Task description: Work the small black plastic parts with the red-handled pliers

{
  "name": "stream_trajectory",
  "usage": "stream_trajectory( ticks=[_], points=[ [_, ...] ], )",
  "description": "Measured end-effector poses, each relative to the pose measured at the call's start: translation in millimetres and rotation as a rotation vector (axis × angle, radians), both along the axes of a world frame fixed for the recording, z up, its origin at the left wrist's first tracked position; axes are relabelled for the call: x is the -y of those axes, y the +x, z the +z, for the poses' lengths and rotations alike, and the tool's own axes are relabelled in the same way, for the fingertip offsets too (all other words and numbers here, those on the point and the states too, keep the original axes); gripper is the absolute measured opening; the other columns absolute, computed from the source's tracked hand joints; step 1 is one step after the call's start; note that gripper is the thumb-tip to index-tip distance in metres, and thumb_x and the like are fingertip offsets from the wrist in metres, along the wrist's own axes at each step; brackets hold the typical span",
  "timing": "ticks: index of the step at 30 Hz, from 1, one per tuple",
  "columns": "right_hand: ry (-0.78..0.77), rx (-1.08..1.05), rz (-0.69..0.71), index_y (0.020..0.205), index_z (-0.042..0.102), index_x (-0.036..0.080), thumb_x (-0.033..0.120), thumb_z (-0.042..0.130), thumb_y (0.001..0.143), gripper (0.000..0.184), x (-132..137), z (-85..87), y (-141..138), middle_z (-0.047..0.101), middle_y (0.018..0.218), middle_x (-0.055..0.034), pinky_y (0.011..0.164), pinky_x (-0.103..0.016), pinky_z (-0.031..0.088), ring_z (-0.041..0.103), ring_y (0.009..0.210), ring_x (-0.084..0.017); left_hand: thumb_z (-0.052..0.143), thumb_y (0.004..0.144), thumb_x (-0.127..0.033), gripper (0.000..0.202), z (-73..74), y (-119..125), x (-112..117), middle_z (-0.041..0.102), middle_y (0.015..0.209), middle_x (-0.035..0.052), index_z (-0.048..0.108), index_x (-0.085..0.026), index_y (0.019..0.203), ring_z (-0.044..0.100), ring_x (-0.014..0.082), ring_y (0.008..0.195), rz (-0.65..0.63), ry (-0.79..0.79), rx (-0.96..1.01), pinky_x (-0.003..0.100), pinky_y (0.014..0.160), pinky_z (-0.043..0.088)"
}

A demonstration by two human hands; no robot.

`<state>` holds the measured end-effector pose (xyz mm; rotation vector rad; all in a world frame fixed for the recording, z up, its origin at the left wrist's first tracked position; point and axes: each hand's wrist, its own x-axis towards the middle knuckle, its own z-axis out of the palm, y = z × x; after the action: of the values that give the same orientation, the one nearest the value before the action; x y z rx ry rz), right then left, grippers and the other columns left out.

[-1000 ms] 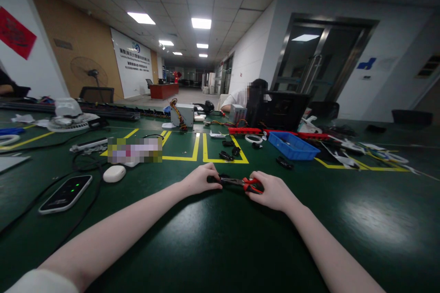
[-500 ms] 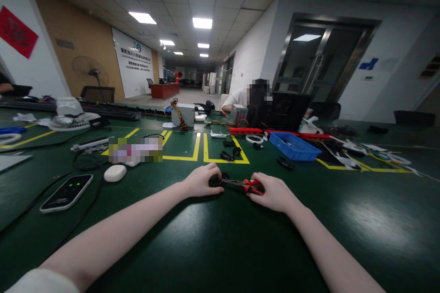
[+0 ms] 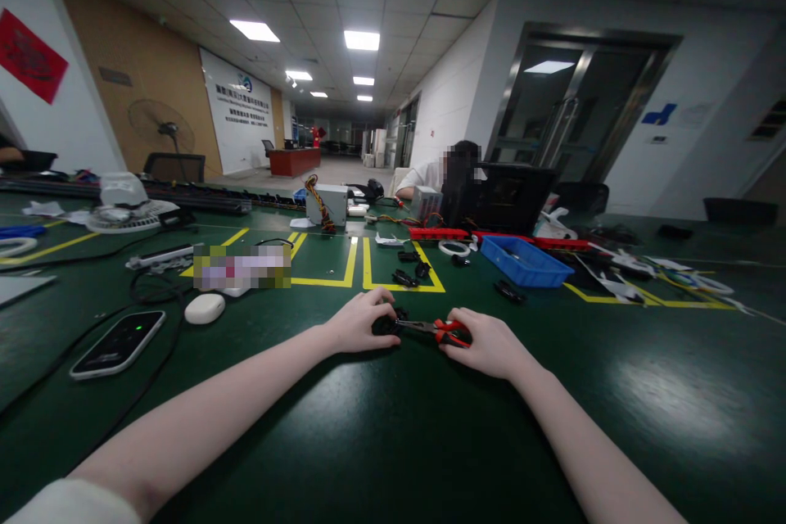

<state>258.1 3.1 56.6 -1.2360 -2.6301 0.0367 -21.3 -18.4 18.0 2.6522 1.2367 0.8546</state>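
My right hand (image 3: 485, 341) is closed round the red-and-black handles of needle-nose pliers (image 3: 447, 331), whose jaws point left. Between the thumb and fingers of my left hand (image 3: 363, 322) is a small black part (image 3: 399, 318), too dark and small to make out its kind. The pliers' tips meet this part at its right side; whether they grip it cannot be seen. Just beyond my hands, several loose black pieces (image 3: 406, 278) lie inside a yellow-taped square on the green table (image 3: 393, 442).
A blue tray (image 3: 526, 264) stands at the back right, with another black piece (image 3: 509, 291) before it. To the left are a white rounded case (image 3: 205, 309), a phone-like device (image 3: 118, 344) and black cables. A power supply box (image 3: 332, 203) stands farther back; a person (image 3: 423, 176) sits across the table.
Both hands, the pliers and the black part stay almost where they were, with only a very slight shift. One of the two green lights on the device at left has gone out.
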Motion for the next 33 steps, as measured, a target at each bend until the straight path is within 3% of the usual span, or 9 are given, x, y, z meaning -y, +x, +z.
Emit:
stream_trajectory(
  ticks=[5, 10, 23, 33],
  points=[
    [0.017, 0.009, 0.000, 0.090, 0.059, 0.025, 0.046, 0.062, 0.078, 0.024, -0.6, -0.3, 0.2, 0.065, 0.090, -0.0013, 0.062, -0.029, 0.041, 0.060, 0.075, -0.019, 0.072, 0.078, -0.028, 0.048, 0.7, -1.6, 0.6, 0.043, 0.140, 0.0126, 0.055, -0.022, 0.122, 0.050, 0.0282, 0.124, -0.141, -0.085, 0.115, 0.043, 0.104, 0.043],
    [0.013, 0.001, -0.002, 0.090, 0.059, 0.025, 0.046, 0.062, 0.078, 0.024, -0.9, -1.1, 0.3, 0.065, 0.090, -0.0014, 0.063, -0.029, 0.042, 0.060, 0.076, -0.019, 0.067, 0.082, -0.022, 0.037, 1.8, -3.2, -0.7, 0.055, 0.130, 0.0115, 0.059, -0.020, 0.118, 0.055, 0.0238, 0.120, -0.236, -0.137, 0.194, 0.041, 0.104, 0.045],
    [-0.040, -0.073, -0.045, 0.092, 0.061, 0.026, 0.047, 0.064, 0.076, 0.027, -1.7, -3.8, 1.4, 0.067, 0.094, -0.0016, 0.066, -0.031, 0.044, 0.062, 0.081, -0.020, 0.071, 0.082, -0.022, 0.036, -0.9, -2.7, -4.7, 0.060, 0.124, 0.0096, 0.061, -0.019, 0.116, 0.059, 0.0211, 0.114, -0.257, -0.132, 0.223, 0.037, 0.100, 0.047],
    [0.209, 0.012, 0.033, 0.095, 0.062, 0.022, 0.044, 0.064, 0.076, 0.029, 0.6, -0.3, -3.2, 0.068, 0.098, -0.0055, 0.072, -0.034, 0.041, 0.060, 0.083, -0.022, 0.073, 0.081, -0.033, 0.037, -3.1, -5.3, -9.5, 0.067, 0.115, 0.0074, 0.064, -0.018, 0.114, 0.063, 0.0211, 0.105, -0.181, -0.169, 0.222, 0.034, 0.094, 0.049]
  ],
)
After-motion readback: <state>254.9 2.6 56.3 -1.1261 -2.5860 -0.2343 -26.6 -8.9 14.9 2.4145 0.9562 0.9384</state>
